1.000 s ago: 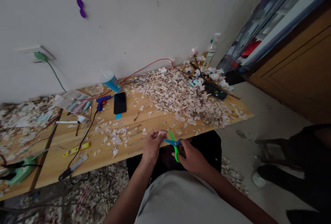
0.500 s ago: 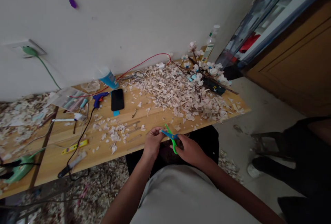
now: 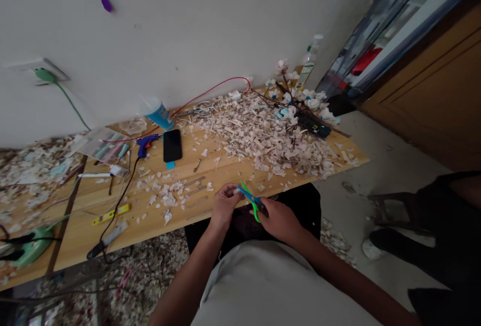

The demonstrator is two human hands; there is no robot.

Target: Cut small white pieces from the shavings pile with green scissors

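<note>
My right hand (image 3: pixel 280 219) is closed on the handles of blue and green scissors (image 3: pixel 253 199), whose blades point up and left, slightly apart. Just left of the blade tips, my left hand (image 3: pixel 224 203) pinches a small whitish piece (image 3: pixel 236 191), mostly hidden by the fingers. Both hands are over the table's front edge, close to my body. Beyond them spreads a large heap of pale scraps (image 3: pixel 259 130) on the wooden table (image 3: pixel 221 171). A smaller scatter of white scraps (image 3: pixel 171 195) lies left of my left hand.
A black phone (image 3: pixel 172 145), a blue glue gun (image 3: pixel 146 144), a blue cup (image 3: pixel 161 116) and a yellow box cutter (image 3: pixel 111 213) lie or stand on the left. Branches with white flowers (image 3: pixel 287 90) and a bottle (image 3: pixel 307 67) are at the back right. Another person's leg (image 3: pixel 406 253) shows at right.
The scissor blades have closed from wide apart to a narrow gap, beside the piece in my left hand. The view has shifted slightly.
</note>
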